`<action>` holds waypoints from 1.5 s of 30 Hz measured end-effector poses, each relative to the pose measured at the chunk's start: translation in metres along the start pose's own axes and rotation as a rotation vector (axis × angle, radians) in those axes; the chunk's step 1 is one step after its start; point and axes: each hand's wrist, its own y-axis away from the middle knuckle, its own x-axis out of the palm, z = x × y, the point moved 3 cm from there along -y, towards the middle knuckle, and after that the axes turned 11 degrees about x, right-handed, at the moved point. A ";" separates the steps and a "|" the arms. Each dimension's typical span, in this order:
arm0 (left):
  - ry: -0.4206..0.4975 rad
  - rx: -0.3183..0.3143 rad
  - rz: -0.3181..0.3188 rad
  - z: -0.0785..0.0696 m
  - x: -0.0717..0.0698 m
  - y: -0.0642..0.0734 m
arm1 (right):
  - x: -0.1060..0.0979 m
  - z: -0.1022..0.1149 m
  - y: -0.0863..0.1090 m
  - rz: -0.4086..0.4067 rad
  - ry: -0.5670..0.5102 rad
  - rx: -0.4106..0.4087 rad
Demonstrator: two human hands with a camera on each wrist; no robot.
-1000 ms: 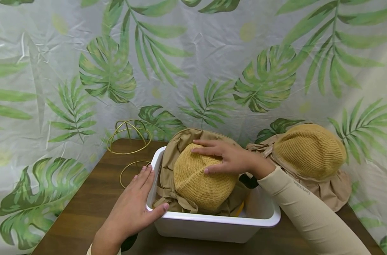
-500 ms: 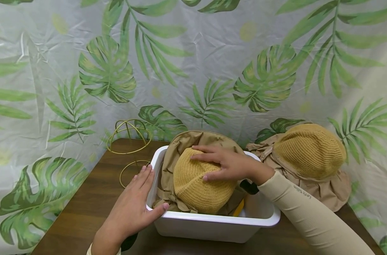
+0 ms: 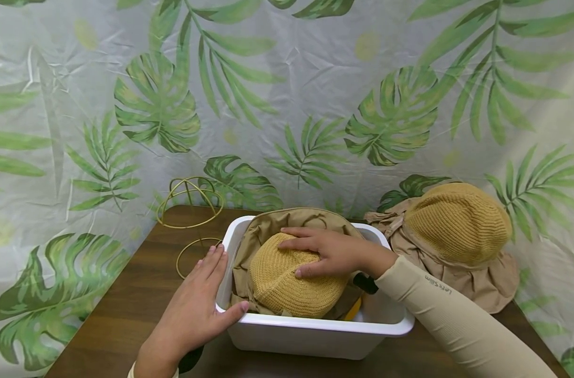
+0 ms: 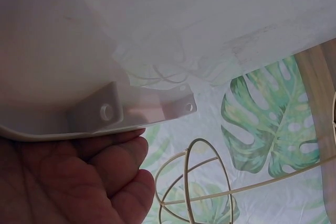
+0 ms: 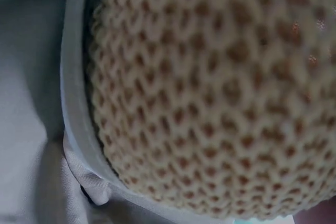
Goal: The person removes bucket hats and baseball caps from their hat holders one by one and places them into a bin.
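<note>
A hat with a yellow knitted crown (image 3: 291, 294) and a tan cloth brim (image 3: 310, 216) lies in a white plastic tub (image 3: 315, 336), its crown up. My right hand (image 3: 326, 254) rests on top of that crown with its fingers spread. Coarse knit (image 5: 210, 103) fills most of the right wrist view, with a smooth band along its edge. On the tub's left side, my left hand (image 3: 192, 304) touches the rim with extended fingers and the thumb over the front corner. The left wrist view has that hand (image 4: 79, 182) just under the tub's rim (image 4: 63, 136).
Another hat (image 3: 459, 226), yellow knit with a tan brim, sits on the right of the wooden table (image 3: 121, 299). A gold wire stand (image 3: 189, 210) is at the back left. Something yellow (image 3: 354, 311) shows inside the tub. A leaf-print sheet (image 3: 315, 84) hangs behind.
The right hand and the hat beneath it have moved down into the tub, and the brim at the back stands lower. The left hand keeps its place at the rim.
</note>
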 end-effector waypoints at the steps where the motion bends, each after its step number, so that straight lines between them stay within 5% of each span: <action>1: 0.000 0.001 0.000 0.000 0.000 0.000 | 0.000 0.000 0.000 0.000 0.000 0.001; 23: -0.004 0.012 -0.011 0.001 0.001 0.000 | 0.015 -0.005 -0.007 0.114 0.004 0.057; 30: 0.002 0.009 -0.009 0.001 0.001 -0.001 | 0.024 -0.008 -0.009 0.212 0.078 0.092; 45: 0.001 0.011 -0.015 0.001 0.002 -0.001 | 0.007 -0.005 -0.003 -0.063 0.025 0.053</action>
